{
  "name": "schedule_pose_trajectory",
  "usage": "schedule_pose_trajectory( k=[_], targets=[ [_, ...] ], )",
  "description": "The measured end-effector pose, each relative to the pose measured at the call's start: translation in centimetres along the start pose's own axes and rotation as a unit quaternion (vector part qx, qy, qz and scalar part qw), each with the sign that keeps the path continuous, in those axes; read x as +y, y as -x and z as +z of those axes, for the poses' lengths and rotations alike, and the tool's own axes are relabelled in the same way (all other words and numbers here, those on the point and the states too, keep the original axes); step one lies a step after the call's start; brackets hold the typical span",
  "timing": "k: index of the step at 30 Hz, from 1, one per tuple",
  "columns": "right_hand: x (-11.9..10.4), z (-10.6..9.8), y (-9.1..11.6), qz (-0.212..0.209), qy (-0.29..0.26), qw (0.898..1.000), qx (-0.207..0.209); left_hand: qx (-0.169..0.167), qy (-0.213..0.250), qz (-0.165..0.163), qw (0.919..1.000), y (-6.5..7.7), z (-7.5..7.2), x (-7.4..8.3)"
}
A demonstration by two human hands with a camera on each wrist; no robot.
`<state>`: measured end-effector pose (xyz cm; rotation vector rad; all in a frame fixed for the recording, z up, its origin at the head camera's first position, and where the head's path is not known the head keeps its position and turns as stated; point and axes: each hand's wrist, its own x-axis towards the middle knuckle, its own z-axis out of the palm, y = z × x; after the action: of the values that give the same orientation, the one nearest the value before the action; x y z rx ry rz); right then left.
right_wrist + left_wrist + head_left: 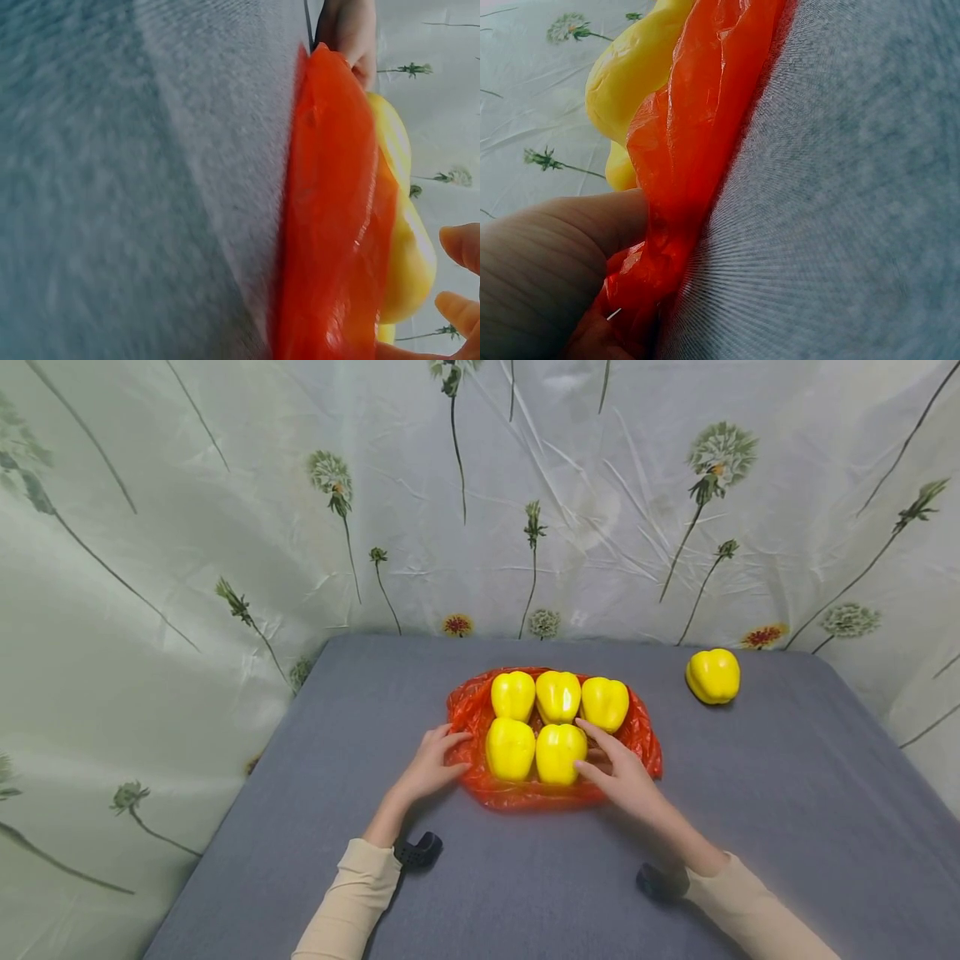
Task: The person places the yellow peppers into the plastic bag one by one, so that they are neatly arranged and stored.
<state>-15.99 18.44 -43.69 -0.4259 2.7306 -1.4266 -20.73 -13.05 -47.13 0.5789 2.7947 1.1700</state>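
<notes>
Several yellow bell peppers [512, 749] sit in two rows in an open red plastic bag [495, 795] lying on the table. At the bag's left side, my left hand [429, 766] holds the rim; in the left wrist view the thumb [622, 217] lies against the gathered red film. Over the bag's right part, my right hand [626, 781] has its fingers spread beside the front right bell pepper [561, 753]. In the right wrist view, fingertips [457, 307] show apart from a yellow bell pepper [411, 262]. The bag's front wall hides the peppers' lower parts.
One more yellow bell pepper [713, 677] stands alone on the grey table [315, 827], near the far right edge. A pale curtain [420, 485] printed with dandelions hangs behind and beside the table. Both wrists wear dark bands.
</notes>
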Motion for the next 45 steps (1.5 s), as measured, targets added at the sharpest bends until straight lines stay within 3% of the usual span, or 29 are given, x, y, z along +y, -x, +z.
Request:
schedule_pose_trajectory(
  k=[7, 27, 37, 45],
  targets=[
    [-0.2, -1.7, 0.7, -0.003, 0.018, 1.000, 0.012, -0.002, -0.003, 0.003, 1.0000, 0.0, 0.0, -0.3],
    [2.0, -8.7, 1.5, -0.027, 0.108, 0.980, 0.168, 0.000, -0.006, -0.003, 1.0000, 0.0, 0.0, -0.5],
    [4.2, -11.7, 0.8, 0.033, 0.125, 0.963, 0.235, 0.013, -0.011, 0.006, 0.9998, 0.1, 0.2, -0.4],
    [6.1, -13.2, 0.0, 0.100, 0.120, 0.953, 0.259, 0.011, -0.009, 0.006, 0.9999, 0.0, 0.2, -0.3]
  ],
)
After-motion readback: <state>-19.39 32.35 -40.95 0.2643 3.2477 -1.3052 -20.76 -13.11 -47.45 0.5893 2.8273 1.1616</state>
